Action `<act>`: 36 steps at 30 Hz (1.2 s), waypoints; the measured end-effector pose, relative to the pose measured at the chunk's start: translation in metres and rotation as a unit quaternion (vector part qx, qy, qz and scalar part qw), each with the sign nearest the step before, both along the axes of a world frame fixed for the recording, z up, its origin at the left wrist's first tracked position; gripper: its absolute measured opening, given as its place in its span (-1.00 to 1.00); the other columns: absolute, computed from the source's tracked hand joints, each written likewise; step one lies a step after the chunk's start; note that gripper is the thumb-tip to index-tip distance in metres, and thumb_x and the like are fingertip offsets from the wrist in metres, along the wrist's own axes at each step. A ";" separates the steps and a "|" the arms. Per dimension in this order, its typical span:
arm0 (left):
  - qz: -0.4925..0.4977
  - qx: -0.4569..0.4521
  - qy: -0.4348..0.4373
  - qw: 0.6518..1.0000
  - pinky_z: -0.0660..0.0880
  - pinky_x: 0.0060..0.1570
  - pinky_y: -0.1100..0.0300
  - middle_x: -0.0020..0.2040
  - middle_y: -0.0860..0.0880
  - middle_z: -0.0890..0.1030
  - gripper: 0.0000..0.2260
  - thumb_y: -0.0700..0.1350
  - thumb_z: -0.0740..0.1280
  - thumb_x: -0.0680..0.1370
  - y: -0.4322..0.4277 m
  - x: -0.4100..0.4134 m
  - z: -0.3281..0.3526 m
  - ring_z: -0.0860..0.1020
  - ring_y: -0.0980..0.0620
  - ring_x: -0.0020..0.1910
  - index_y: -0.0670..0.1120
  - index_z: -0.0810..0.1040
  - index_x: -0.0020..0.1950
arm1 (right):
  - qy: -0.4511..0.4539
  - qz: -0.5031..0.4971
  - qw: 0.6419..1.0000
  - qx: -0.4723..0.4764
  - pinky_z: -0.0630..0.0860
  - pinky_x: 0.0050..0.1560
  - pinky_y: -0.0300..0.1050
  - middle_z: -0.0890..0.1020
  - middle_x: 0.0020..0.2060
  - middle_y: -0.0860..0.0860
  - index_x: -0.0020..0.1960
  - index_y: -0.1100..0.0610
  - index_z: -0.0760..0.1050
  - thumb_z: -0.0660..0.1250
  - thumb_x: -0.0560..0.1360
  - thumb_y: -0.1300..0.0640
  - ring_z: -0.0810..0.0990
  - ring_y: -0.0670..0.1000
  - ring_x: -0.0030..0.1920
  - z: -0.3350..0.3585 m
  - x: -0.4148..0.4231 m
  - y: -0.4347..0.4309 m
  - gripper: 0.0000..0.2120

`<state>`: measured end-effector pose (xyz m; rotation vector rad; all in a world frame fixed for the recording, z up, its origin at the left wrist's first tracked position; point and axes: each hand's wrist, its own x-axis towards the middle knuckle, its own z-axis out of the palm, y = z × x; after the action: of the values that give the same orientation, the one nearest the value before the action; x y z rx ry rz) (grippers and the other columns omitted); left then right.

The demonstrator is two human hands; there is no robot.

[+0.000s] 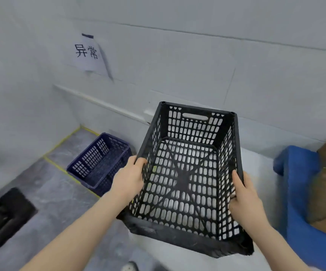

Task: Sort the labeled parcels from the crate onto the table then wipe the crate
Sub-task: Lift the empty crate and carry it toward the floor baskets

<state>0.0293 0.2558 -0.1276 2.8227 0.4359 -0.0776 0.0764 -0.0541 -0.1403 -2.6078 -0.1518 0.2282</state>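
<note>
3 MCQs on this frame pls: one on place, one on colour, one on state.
1. Where is the navy crate?
A) on the floor, left of the held crate
B) on a shelf
C) inside the held crate

2. What colour is the held crate?
A) white
B) black
C) red

3. What state is the held crate in?
A) full of parcels
B) lidded
C) empty, gripped by the left hand and right hand

Answers:
1 A: it sits on the grey floor, left of the held crate.
2 B: its perforated walls are black.
3 C: its bare bottom shows, and a hand grips each long wall.
</note>
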 end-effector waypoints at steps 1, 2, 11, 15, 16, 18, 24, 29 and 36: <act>0.013 0.005 -0.006 1.000 0.50 -0.11 -0.02 0.38 -0.02 0.30 -0.62 -0.21 0.20 0.55 0.020 -0.009 0.004 0.55 -0.21 0.01 0.03 0.35 0.35 | -0.006 0.018 1.000 0.009 0.43 0.07 -0.09 0.03 0.53 -0.04 0.56 0.07 0.04 0.21 0.46 0.35 0.40 0.15 0.31 0.002 0.000 0.021 -0.26; 0.024 0.010 -0.011 1.000 0.50 -0.13 -0.02 0.36 -0.01 0.31 -0.63 -0.23 0.20 0.55 0.041 -0.019 0.007 0.55 -0.21 -0.02 0.04 0.36 0.32 | -0.010 0.034 0.999 0.011 0.44 0.10 -0.08 0.03 0.53 -0.04 0.56 0.07 0.05 0.21 0.45 0.35 0.39 0.13 0.34 0.003 -0.001 0.043 -0.27; 0.088 0.027 -0.048 0.995 0.51 -0.25 -0.01 0.17 0.01 0.40 -0.73 -0.31 0.25 0.46 0.262 -0.090 0.005 0.55 -0.18 -0.13 0.06 0.51 -0.04 | -0.034 0.114 0.992 0.039 0.46 0.03 -0.08 0.02 0.54 -0.08 0.55 -0.03 0.01 0.18 0.45 0.34 0.41 0.09 0.32 -0.012 -0.022 0.274 -0.25; 0.105 0.043 -0.039 0.993 0.50 -0.27 -0.01 0.08 0.04 0.38 -0.74 -0.30 0.23 0.47 0.344 -0.101 0.007 0.53 -0.21 -0.17 0.08 0.50 -0.12 | -0.007 0.114 0.993 0.040 0.42 -0.23 -0.09 0.03 0.54 -0.06 0.56 -0.01 0.00 0.16 0.47 0.35 0.48 0.11 0.02 -0.023 -0.031 0.361 -0.26; 0.105 0.047 -0.031 0.993 0.49 -0.28 0.01 0.08 0.04 0.37 -0.75 -0.30 0.23 0.48 0.360 -0.101 0.007 0.52 -0.21 -0.18 0.08 0.49 -0.12 | 0.005 0.111 0.993 0.040 0.40 -0.28 -0.10 0.01 0.54 -0.06 0.56 -0.01 -0.02 0.16 0.47 0.35 0.46 0.08 -0.07 -0.026 -0.033 0.378 -0.26; 0.093 0.053 -0.012 0.994 0.46 -0.31 0.05 0.11 0.01 0.37 -0.77 -0.29 0.25 0.47 0.391 -0.099 0.003 0.51 -0.19 -0.20 0.06 0.49 -0.13 | 0.027 0.106 0.993 0.043 0.39 -0.30 -0.13 -0.03 0.55 -0.04 0.57 -0.02 -0.04 0.16 0.48 0.35 0.45 0.06 -0.18 -0.034 -0.035 0.407 -0.24; 0.073 0.068 0.024 0.995 0.33 -0.40 0.15 0.20 -0.02 0.41 -0.81 -0.26 0.28 0.46 0.466 -0.062 -0.033 0.51 -0.18 -0.28 0.06 0.50 -0.18 | 0.075 0.094 0.993 0.017 0.44 -0.28 -0.12 -0.11 0.56 0.00 0.57 -0.03 -0.12 0.16 0.49 0.36 0.51 0.08 -0.21 -0.056 -0.005 0.482 -0.21; 0.054 0.082 0.043 0.994 0.30 -0.47 0.16 0.18 -0.04 0.42 -0.78 -0.27 0.31 0.39 0.521 -0.018 -0.082 0.44 -0.13 -0.43 0.07 0.43 -0.25 | 0.095 0.093 0.991 -0.020 0.47 -0.32 -0.17 -0.14 0.57 0.02 0.58 -0.01 -0.14 0.17 0.51 0.33 0.55 0.05 -0.25 -0.094 0.038 0.537 -0.22; 0.024 0.061 0.027 0.997 0.23 -0.57 0.22 0.12 -0.11 0.48 -0.72 -0.34 0.42 0.28 0.599 0.037 -0.170 0.42 -0.15 -0.54 0.00 0.41 -0.31 | 0.118 0.085 0.987 -0.061 0.54 -0.30 -0.14 -0.18 0.55 -0.01 0.57 -0.01 -0.22 0.18 0.53 0.31 0.58 0.04 -0.19 -0.170 0.089 0.618 -0.21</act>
<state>0.0668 0.8545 -0.2978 2.9339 0.5367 -0.1208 0.1652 0.5635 -0.3103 -2.6645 -0.2857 0.6211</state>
